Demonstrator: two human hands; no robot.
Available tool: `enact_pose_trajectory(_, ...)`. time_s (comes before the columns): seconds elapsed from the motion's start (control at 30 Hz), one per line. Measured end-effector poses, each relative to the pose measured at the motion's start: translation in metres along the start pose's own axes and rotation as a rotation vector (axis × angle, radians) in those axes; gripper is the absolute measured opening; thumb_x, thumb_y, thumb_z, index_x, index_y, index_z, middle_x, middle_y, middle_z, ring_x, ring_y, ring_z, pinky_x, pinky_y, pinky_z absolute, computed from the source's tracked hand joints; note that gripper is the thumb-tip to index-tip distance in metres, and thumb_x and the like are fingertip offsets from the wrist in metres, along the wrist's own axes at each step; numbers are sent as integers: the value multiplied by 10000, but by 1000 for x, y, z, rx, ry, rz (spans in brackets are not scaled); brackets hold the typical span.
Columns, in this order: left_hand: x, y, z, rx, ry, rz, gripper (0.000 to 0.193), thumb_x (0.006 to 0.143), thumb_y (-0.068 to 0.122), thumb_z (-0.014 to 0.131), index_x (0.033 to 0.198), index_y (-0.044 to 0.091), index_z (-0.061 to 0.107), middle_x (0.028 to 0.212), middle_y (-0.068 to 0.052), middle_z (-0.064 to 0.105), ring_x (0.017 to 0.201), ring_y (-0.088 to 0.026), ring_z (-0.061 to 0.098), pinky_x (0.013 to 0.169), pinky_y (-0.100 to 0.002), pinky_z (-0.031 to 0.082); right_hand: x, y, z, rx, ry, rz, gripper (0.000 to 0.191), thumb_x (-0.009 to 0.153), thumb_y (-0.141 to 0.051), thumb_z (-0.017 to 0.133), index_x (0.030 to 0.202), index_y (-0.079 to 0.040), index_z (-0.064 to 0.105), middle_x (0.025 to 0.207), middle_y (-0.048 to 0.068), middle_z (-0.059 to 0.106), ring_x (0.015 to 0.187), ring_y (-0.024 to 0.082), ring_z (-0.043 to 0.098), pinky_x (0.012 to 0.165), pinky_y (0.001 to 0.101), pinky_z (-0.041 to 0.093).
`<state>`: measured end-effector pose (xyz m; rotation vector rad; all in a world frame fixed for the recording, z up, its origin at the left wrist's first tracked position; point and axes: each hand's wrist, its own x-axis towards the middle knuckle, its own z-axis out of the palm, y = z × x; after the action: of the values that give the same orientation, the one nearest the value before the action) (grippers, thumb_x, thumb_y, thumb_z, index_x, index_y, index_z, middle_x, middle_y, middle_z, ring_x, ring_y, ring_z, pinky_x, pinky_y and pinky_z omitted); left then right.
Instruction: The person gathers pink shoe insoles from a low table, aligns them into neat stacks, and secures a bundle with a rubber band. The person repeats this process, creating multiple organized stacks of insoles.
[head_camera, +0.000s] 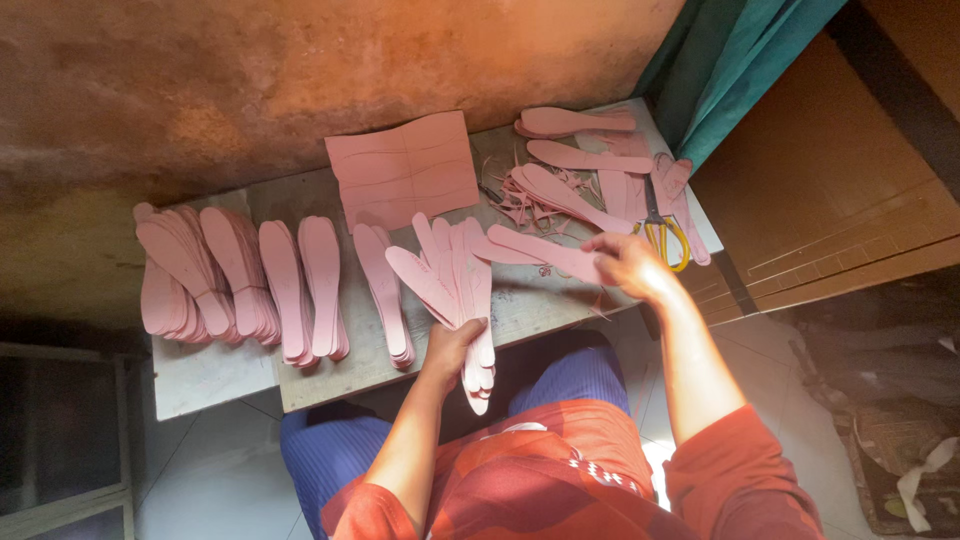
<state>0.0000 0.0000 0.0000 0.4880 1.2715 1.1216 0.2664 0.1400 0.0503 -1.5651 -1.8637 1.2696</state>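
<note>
My left hand grips a fanned bunch of pink shoe insoles by their heel ends, held over the front edge of the grey table. My right hand rests on a single pink insole lying flat on the table, fingers pressed on its right end. That insole points left toward the fanned bunch.
Several stacks of pink insoles lie along the table's left half. A pink sheet with traced outlines sits at the back. More cut insoles and scraps lie at the right, with yellow-handled scissors. A teal curtain hangs behind.
</note>
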Motion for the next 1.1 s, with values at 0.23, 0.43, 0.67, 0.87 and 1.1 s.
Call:
enact_pose_trajectory(0.23,-11,-19,-12,-118,-56,-29,313,860,138,705,1098,-63,678,781,-114,679,579,-214,661,497,-372,543,19,-73,-29,-963,-117,-291,85,793,-163,729,842,-221,768,825,27,762,1004,259,663,1227,503,221)
enact_pose_trajectory(0.43,-4,-33,-9,-171,-81,-45,343,873,143,717,1155,-47,667,833,-111,690,648,-210,680,565,-360,568,45,-108,71,-985,106,-884,114,842,-115,668,915,-155,746,1094,72,717,1199,301,622,1231,542,250)
enact_pose_trajectory(0.67,-10,-36,-17,-196,-45,-37,390,862,109,708,1220,-5,604,856,-93,677,657,-211,669,526,-367,573,-27,-53,150,333,205,-68,257,903,-185,758,1097,-44,666,917,44,728,847,137,663,754,271,531)
enact_pose_trajectory(0.87,-9,-52,-8,-226,-172,-26,368,872,80,705,1214,-30,625,896,-117,706,677,-217,686,548,-351,569,-60,-22,171,765,48,187,239,880,-140,804,1025,7,684,837,52,682,728,103,611,636,231,480)
enact_pose_trajectory(1.1,-16,-58,-12,-143,-122,-18,327,894,146,724,1164,-35,688,869,-114,693,630,-196,673,554,-337,551,-58,-6,143,576,-28,158,258,945,-192,704,1086,21,740,878,17,734,766,60,651,695,219,527)
